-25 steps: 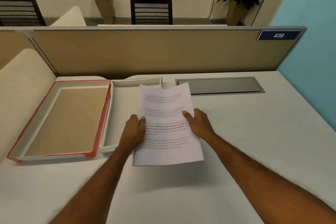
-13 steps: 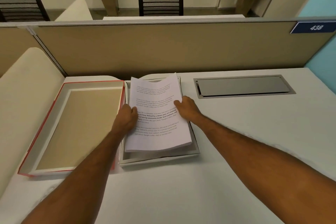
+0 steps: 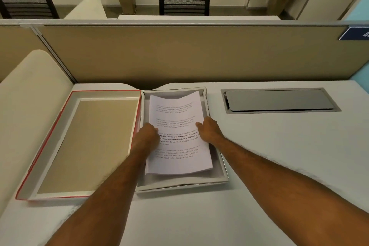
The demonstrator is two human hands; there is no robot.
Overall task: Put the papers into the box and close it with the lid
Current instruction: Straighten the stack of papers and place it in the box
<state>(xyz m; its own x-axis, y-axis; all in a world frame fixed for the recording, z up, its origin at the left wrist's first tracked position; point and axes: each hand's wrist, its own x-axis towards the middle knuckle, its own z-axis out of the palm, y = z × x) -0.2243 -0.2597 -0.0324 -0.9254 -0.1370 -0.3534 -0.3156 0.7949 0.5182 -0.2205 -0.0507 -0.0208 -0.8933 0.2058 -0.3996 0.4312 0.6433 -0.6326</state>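
Observation:
A stack of printed white papers (image 3: 175,136) lies inside the shallow white box (image 3: 223,171) in the middle of the desk, its far end curling up against the box's back wall. My left hand (image 3: 146,136) grips the stack's left edge and my right hand (image 3: 208,132) grips its right edge, thumbs on top. The red-edged lid (image 3: 60,146) lies upside down directly left of the box, touching it, with its tan inside facing up.
A metal cable hatch (image 3: 279,101) is set into the desk at the right. A beige partition (image 3: 179,54) runs along the desk's back edge and a cream panel (image 3: 26,102) stands at the left. Chairs and potted plants are beyond.
Both hands carried the papers from above the desk's front leftward and forward, then lowered them into the white box. The camera view shifted left and closer.

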